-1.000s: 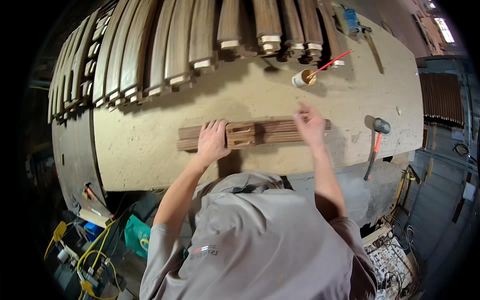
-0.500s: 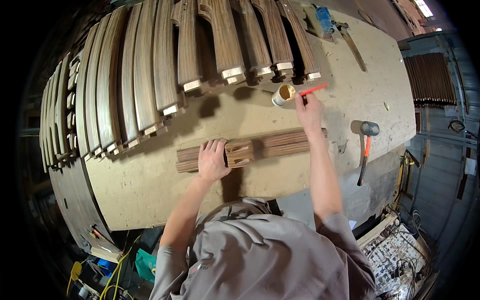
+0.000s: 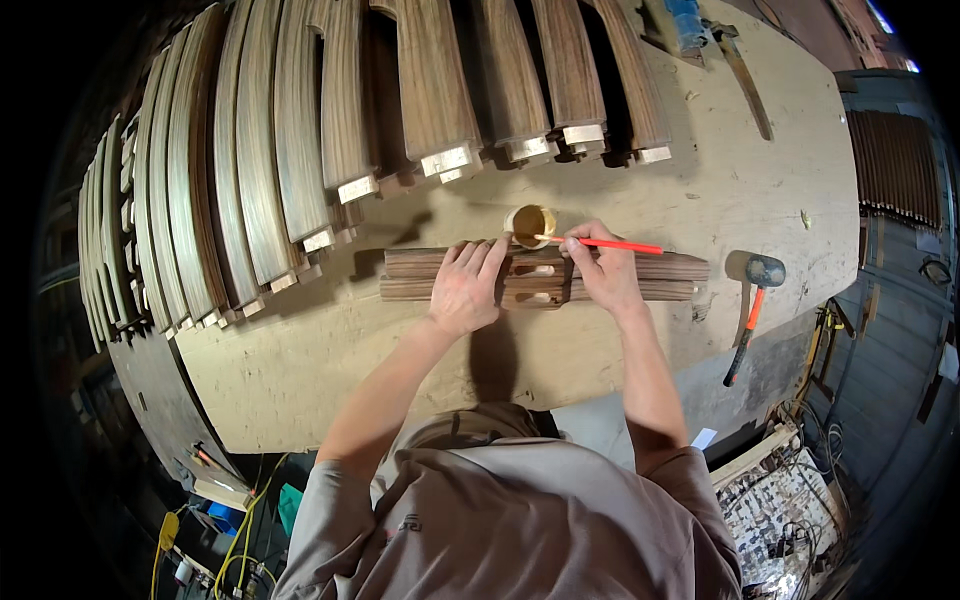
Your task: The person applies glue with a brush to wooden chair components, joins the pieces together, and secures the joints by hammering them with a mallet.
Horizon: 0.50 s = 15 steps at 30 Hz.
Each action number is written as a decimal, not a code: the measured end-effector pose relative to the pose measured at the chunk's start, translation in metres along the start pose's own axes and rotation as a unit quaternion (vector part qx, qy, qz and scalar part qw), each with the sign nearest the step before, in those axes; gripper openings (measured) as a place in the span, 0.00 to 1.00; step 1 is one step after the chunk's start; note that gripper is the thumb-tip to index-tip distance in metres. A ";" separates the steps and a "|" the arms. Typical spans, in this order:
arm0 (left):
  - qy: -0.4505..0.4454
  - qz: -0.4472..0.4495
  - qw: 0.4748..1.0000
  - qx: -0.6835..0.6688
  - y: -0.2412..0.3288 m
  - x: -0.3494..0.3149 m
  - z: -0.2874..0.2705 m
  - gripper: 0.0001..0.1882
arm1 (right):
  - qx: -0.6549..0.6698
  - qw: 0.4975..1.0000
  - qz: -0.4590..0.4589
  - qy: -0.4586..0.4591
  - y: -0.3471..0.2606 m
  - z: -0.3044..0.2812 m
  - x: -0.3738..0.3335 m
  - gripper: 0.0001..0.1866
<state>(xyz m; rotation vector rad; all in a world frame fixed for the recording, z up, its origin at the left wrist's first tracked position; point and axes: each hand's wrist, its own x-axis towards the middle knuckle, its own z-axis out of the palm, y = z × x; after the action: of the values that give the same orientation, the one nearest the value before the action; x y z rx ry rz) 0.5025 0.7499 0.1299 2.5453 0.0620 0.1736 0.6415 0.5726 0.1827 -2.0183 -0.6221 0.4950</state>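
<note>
Left hand (image 3: 467, 287): clasped over long, grained, slotted wooden bars (image 3: 533, 284) | right hand (image 3: 604, 272): pinching slim red stick (image 3: 625, 245) | round cup (image 3: 512, 228): far of bars, stick's tip at mouth

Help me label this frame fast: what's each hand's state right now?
Left hand: laid over the long, brown, striped wooden pieces; grip cannot be told.
Right hand: closed, holding the slim, red, pale-tipped stick.

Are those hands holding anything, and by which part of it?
The right hand pinches a slim red stick near its pale tip. The left hand lies over two brown, slotted wooden pieces; whether it grips them cannot be told.
</note>
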 end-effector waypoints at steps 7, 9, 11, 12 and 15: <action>-0.020 -0.005 1.000 0.023 0.008 0.009 -0.011 0.49 | -0.105 0.986 -0.132 -0.008 -0.010 0.001 0.008 0.03; -0.025 -0.020 0.999 0.021 0.009 0.013 -0.013 0.49 | -0.118 0.981 -0.150 -0.039 -0.010 0.002 0.008 0.03; -0.033 -0.037 0.999 0.003 0.009 0.017 -0.015 0.50 | -0.097 0.983 -0.141 -0.061 -0.011 0.001 0.009 0.03; -0.034 -0.031 0.999 0.000 0.009 0.017 -0.015 0.49 | -0.091 0.984 -0.137 -0.069 -0.012 -0.001 0.010 0.02; -0.042 -0.019 0.999 -0.004 0.006 0.017 -0.018 0.47 | -0.083 0.982 -0.152 -0.073 -0.007 0.001 0.008 0.03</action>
<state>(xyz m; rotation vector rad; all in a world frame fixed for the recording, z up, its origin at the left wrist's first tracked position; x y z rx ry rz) 0.5168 0.7557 0.1498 2.5389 0.0765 0.0523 0.6452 0.5811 0.1872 -2.0044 -1.0721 0.4200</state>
